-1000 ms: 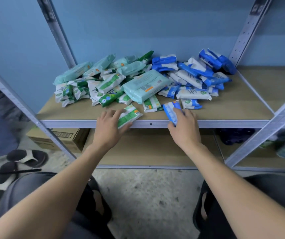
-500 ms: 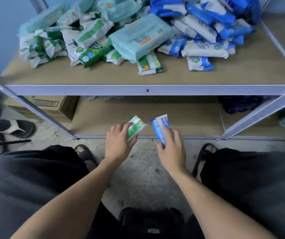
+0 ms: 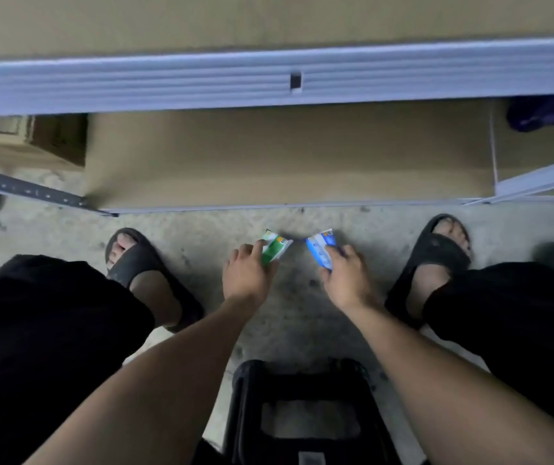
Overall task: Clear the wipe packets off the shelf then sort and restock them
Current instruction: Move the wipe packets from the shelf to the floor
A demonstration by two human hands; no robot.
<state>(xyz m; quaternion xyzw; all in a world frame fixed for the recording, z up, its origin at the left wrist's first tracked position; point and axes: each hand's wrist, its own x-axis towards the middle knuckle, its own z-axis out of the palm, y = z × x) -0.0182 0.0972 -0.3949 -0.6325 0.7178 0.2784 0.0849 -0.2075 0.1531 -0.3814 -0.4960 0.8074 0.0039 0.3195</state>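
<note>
Fingers curled on green packet; blue packet likewise.

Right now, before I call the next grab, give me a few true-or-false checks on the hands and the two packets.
1. The left hand holds the green packet. True.
2. The right hand is empty. False: it grips the blue packet.
3. Both packets are low over the concrete floor, between the left sandal and the right sandal. True.
4. The packets lie on the lower shelf board. False: they are in front of it, in the hands.
5. The cardboard box is at the right of the view. False: it is at the left.
</note>
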